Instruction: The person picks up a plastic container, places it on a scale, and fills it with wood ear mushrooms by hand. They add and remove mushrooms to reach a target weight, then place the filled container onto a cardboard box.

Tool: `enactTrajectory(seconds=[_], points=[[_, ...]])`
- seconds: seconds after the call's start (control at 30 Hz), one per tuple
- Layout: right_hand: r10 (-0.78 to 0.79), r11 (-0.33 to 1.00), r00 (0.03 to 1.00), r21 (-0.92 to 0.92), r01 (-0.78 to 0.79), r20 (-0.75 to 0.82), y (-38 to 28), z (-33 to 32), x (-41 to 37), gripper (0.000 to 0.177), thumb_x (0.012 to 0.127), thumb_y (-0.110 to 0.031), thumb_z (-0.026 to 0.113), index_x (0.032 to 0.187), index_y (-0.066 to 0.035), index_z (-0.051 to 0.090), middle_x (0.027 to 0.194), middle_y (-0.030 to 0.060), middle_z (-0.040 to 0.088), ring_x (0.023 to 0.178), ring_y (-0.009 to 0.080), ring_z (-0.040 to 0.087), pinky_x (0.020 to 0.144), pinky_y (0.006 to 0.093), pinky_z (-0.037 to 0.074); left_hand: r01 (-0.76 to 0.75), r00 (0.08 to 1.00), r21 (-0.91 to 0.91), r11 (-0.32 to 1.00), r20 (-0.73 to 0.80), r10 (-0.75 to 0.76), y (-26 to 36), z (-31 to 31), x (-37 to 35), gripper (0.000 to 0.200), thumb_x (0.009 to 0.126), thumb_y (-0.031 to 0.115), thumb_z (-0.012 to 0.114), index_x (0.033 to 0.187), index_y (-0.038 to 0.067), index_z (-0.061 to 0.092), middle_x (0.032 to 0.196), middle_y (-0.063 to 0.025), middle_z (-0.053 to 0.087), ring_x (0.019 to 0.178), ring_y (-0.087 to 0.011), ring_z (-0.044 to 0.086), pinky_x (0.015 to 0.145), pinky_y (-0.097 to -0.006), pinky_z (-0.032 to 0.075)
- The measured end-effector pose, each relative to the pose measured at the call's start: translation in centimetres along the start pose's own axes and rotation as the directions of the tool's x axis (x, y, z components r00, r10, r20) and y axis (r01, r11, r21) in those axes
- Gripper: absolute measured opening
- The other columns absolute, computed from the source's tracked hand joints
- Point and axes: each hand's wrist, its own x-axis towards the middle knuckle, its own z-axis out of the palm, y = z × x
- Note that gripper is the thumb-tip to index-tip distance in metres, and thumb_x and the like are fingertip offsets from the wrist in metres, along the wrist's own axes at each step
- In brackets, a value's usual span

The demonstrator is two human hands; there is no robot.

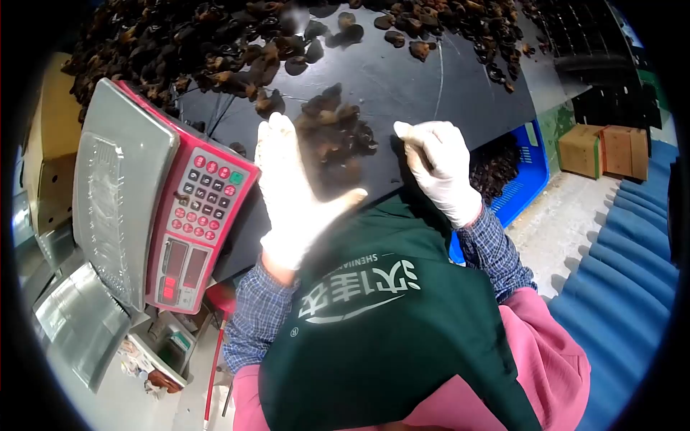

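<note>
Gloved left hand [291, 194] spreads open beside brown, crinkled pieces [334, 136], upper center; bare table [471, 93] separates them from curled right hand [440, 161], hold unclear, near the edge.

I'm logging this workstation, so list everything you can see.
Dark pieces: too many to count, brown-black, table's far side
Small pile: one, brown-black, between the hands
Table: one, dark grey, centre
Scale: one, red and grey, left
Basket: one, blue, right, dark pieces inside
Boxes: two, brown, far right
Tall box: one, tan, far left
Wavy sheet: one, blue, lower right
Shiny metal piece: one, silver, lower left
Pole: one, red, below the scale
Apron: one, green, on the person
Sleeves: two, blue checked at the forearms
Left hand: one, white-gloved, left of pile
Right hand: one, white-gloved, right of pile
</note>
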Motion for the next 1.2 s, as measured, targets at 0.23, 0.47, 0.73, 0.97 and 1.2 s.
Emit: enactTrajectory(seconds=[0.23, 0.47, 0.73, 0.97, 1.2], points=[[0.039, 0.981, 0.999, 0.189, -0.038, 0.000, -3.0, 6.9, 6.5, 0.056, 0.095, -0.021, 0.066, 0.147, -0.005, 0.052, 0.150, 0.0226, 0.050, 0.135, 0.0390, 0.050, 0.115, 0.0482, 0.039, 0.153, 0.988, 0.099, 0.983, -0.022, -0.152, -0.2, 1.0, 1.1, 0.139, 0.067, 0.050, 0.093, 0.164, -0.006, 0.009, 0.167, -0.0363, 0.009, 0.156, -0.0528, 0.007, 0.127, -0.0581, 0.012], [-0.095, 0.903, 0.990, 0.427, 0.041, 0.104, -2.5, 6.7, 7.6, 0.045, 0.095, -0.016, 0.065, 0.138, -0.004, 0.059, 0.131, 0.0160, 0.065, 0.120, 0.0361, 0.060, 0.105, 0.0476, 0.046, 0.088, 0.996, 0.046, 0.995, 0.000, -0.088, -1.1, 1.1, 3.5, 0.123, 0.065, 0.030, 0.093, 0.160, -0.006, 0.024, 0.156, -0.0280, 0.038, 0.147, -0.0431, 0.036, 0.120, -0.0515, 0.031], [-0.033, 0.985, 0.999, 0.173, 0.027, 0.033, -4.4, 6.2, 5.7, 0.057, 0.091, -0.028, 0.067, 0.143, -0.007, 0.056, 0.128, 0.0136, 0.066, 0.115, 0.0328, 0.061, 0.099, 0.0443, 0.050, 0.022, 1.000, -0.096, 0.995, 0.003, -0.022, -0.1, 1.7, 4.5, 0.085, 0.075, 0.013, 0.084, 0.149, -0.003, 0.046, 0.125, -0.0195, 0.065, 0.113, -0.0350, 0.063, 0.095, -0.0438, 0.053], [0.417, 0.636, 0.898, 0.662, -0.398, 0.139, -3.8, 7.4, 10.7, 0.033, 0.107, -0.033, 0.059, 0.111, -0.003, 0.072, 0.099, 0.0145, 0.074, 0.090, 0.0271, 0.072, 0.082, 0.0365, 0.057, 0.242, 0.962, -0.328, 0.913, -0.042, -0.270, -0.7, 1.1, 7.1, 0.077, 0.078, 0.026, 0.087, 0.143, 0.003, 0.052, 0.131, -0.0180, 0.065, 0.120, -0.0323, 0.066, 0.103, -0.0396, 0.054], [-0.218, 0.796, 0.918, 0.483, 0.364, -0.332, -16.0, 6.0, 21.5, 0.023, 0.102, -0.027, 0.060, 0.096, -0.007, 0.071, 0.092, 0.0113, 0.069, 0.089, 0.0301, 0.069, 0.073, 0.0404, 0.057, 0.059, 0.922, 0.036, 0.998, -0.385, -0.040, -0.6, -15.1, 8.1, 0.069, 0.075, 0.009, 0.084, 0.139, 0.005, 0.058, 0.138, -0.0164, 0.063, 0.129, -0.0305, 0.062, 0.109, -0.0399, 0.050]])
